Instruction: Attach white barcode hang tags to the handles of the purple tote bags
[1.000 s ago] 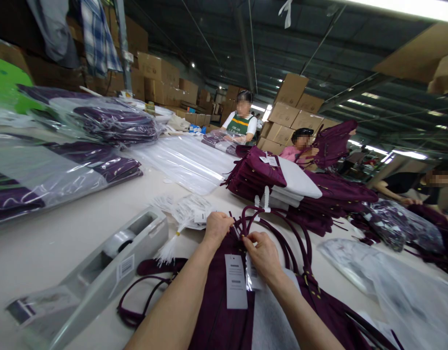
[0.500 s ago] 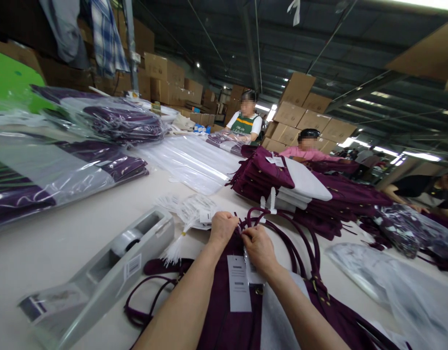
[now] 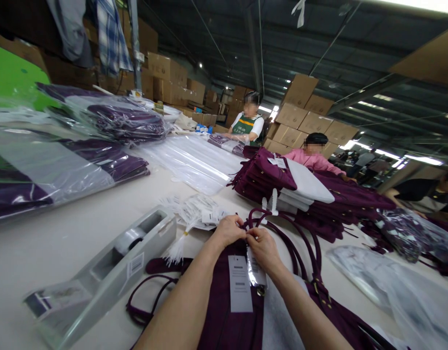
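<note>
A purple bag [image 3: 229,316] lies in front of me on the pale table [image 3: 81,228], its handles [image 3: 297,243] curving away to the right. My left hand [image 3: 228,230] and my right hand [image 3: 262,248] meet at the bag's top edge, both pinched closed around the string of a hang tag. A white paper tag [image 3: 239,283] and a small clear-sleeved tag [image 3: 256,271] hang down from between my fingers onto the bag.
A grey tape dispenser [image 3: 107,267] lies at the left. A heap of loose white tags [image 3: 195,212] sits just beyond my hands. Stacked purple bags [image 3: 278,182], bagged ones [image 3: 114,121] and clear plastic sleeves [image 3: 195,158] cover the table. Three other people work at the far side.
My hands have closed together at the bag's top edge, the left one sliding right to touch the right. The view has shifted slightly left.
</note>
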The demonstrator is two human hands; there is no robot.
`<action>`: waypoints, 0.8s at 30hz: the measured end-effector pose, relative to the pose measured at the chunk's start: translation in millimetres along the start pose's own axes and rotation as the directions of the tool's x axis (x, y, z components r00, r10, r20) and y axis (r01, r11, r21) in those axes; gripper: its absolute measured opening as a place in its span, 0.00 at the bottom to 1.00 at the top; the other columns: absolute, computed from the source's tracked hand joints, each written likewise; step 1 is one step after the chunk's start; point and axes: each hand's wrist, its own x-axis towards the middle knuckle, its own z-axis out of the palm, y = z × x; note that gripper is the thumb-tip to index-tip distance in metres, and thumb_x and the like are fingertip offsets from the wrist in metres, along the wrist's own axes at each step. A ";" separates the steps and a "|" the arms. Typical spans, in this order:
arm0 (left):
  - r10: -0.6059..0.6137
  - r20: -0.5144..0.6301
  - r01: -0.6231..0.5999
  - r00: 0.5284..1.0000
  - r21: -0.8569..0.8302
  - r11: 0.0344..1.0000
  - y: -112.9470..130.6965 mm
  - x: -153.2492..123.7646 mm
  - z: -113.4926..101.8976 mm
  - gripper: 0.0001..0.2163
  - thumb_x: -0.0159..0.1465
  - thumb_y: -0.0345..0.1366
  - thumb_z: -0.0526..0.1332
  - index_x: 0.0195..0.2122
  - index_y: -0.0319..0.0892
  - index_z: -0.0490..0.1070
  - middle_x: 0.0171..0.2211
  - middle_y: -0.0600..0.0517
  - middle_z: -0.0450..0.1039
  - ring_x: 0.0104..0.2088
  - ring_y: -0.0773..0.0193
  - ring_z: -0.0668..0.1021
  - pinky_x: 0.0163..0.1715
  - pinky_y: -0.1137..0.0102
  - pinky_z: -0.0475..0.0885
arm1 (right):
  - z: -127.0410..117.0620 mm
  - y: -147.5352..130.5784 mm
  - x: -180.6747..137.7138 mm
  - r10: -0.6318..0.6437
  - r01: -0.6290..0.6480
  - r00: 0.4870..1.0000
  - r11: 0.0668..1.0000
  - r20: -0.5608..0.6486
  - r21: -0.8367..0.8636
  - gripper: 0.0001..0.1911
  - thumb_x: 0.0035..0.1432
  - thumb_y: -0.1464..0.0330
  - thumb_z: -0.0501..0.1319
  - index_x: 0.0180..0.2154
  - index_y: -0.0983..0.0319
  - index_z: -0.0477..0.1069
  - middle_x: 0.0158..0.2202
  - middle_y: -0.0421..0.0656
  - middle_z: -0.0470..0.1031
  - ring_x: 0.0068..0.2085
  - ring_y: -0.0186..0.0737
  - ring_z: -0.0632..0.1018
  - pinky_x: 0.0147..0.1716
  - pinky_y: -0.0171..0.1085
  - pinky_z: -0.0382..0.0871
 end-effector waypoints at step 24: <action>0.012 0.193 0.070 0.981 -0.411 0.909 1.9 -42.3 -4.3 0.07 0.42 0.36 0.57 0.19 0.38 0.63 0.17 0.56 0.64 0.17 0.76 0.60 0.17 0.77 0.51 | -6.6 6.0 -36.3 0.321 -0.457 0.882 0.411 0.344 0.789 0.17 0.28 0.73 0.64 0.24 0.62 0.59 0.18 0.38 0.67 0.22 0.37 0.71 0.22 0.34 0.65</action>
